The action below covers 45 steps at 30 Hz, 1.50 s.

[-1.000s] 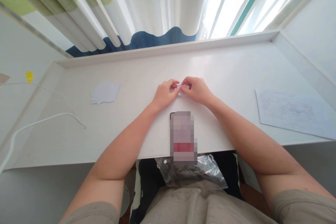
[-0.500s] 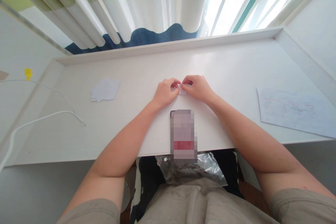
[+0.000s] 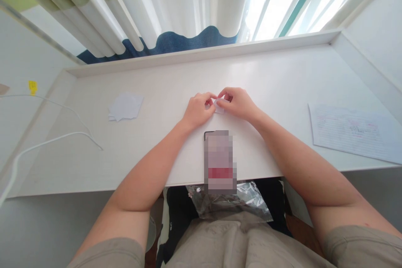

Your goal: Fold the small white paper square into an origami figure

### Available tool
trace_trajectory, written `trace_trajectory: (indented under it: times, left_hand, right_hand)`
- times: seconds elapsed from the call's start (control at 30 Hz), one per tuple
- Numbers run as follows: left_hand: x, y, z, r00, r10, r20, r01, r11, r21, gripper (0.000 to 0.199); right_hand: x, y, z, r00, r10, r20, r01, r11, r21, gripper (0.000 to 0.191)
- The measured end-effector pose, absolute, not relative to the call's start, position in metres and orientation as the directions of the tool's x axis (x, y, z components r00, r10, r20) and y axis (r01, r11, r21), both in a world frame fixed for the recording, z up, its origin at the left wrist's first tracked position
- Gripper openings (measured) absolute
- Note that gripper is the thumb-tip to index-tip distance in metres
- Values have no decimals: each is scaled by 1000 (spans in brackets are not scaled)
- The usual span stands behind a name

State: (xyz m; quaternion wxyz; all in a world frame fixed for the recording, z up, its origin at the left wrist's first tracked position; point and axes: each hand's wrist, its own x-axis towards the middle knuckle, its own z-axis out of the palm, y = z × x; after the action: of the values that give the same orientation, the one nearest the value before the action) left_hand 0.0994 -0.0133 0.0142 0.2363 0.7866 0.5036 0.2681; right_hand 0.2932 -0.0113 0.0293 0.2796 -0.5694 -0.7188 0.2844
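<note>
A small piece of white paper (image 3: 219, 109) is pinched between my two hands, just above the white desk. My left hand (image 3: 201, 108) grips its left edge with thumb and fingers. At its upper right side my right hand (image 3: 236, 101) is closed on it, the fingertips of both hands almost touching. The fingers partly cover the paper, so its full shape is hidden. Nearer to me, below the hands, a phone-shaped object (image 3: 219, 155) with a blurred-out face lies at the desk's front edge.
Several loose white paper sheets (image 3: 126, 107) lie on the left of the desk (image 3: 163, 79). A sheet with printed lines (image 3: 351, 132) rests at the right. White cables (image 3: 47, 144) cross the left side. A clear plastic bag (image 3: 251, 203) is on my lap.
My right hand has shifted slightly, and a little more of the paper shows under its fingers. The left hand stays nearly where it was.
</note>
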Motion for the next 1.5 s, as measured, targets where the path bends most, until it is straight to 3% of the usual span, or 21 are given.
trace_trajectory:
  times: [0.2,0.37,0.5,0.83,1.37,1.5]
  left_hand:
    - [100,-13,14,353,919,175,664,-378,646,14]
    - [98,-12,11,413,893,178,691,-434,578,20]
    - [95,-12,8,429,886,176,681,-446,581,26]
    - [94,-10,3,438,877,200,666,-466,583,29]
    - [89,-7,1,471,847,248,617,-517,594,32]
    - [89,-11,5,485,836,257,582,-528,619,22]
  right_hand:
    - [298,-13,27,-215,969,120,610,230,-759,23]
    - [311,-11,26,-406,897,174,576,399,-713,27]
    - [322,-14,32,-512,850,119,538,426,-728,37]
    - [341,-8,29,-648,754,104,499,524,-690,30]
    - [329,-9,25,-610,776,159,510,538,-671,16]
    - [330,-9,24,-594,789,157,506,519,-689,15]
